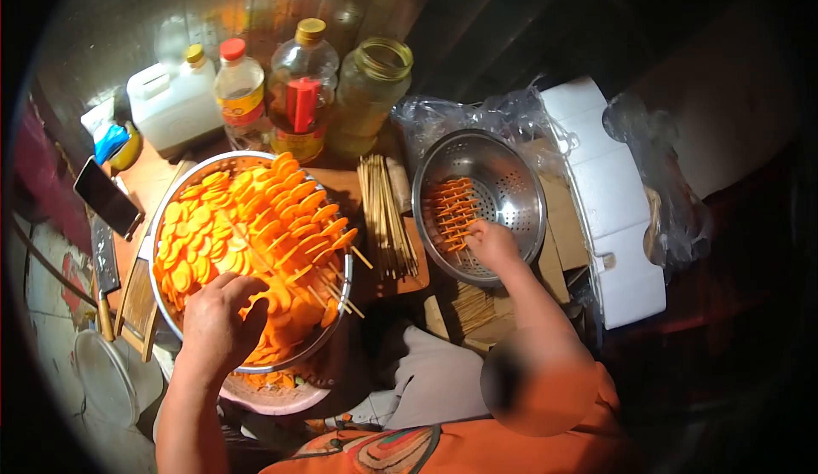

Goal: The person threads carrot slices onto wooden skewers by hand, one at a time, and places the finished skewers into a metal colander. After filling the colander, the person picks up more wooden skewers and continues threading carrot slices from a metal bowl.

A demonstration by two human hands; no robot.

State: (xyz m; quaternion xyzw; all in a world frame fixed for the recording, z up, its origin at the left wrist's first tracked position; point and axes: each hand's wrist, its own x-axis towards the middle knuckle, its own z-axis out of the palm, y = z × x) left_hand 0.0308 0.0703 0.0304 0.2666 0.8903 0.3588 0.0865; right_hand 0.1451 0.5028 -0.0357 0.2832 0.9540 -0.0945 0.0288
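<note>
My left hand (223,320) is over the near side of a large metal bowl (162,299) heaped with orange carrot slices (200,231). Its fingers are bent and apart, with nothing visible between them. Skewers of spaced carrot slices (294,218) lie on the right of the heap, bare stick ends poking past the rim. My right hand (492,244) reaches into a smaller steel colander (532,180). Its fingers are pinched at the end of a carrot skewer (456,239), beside other carrot skewers (452,197) against the colander's left wall.
Between the bowls lies a bundle of bamboo sticks (385,218). Bottles (240,90), a jug (175,103) and an open jar (371,90) line the back. A phone (108,197) and cleaver (104,257) are left; white foam (609,205) stands right. Below is a pink basin (277,399).
</note>
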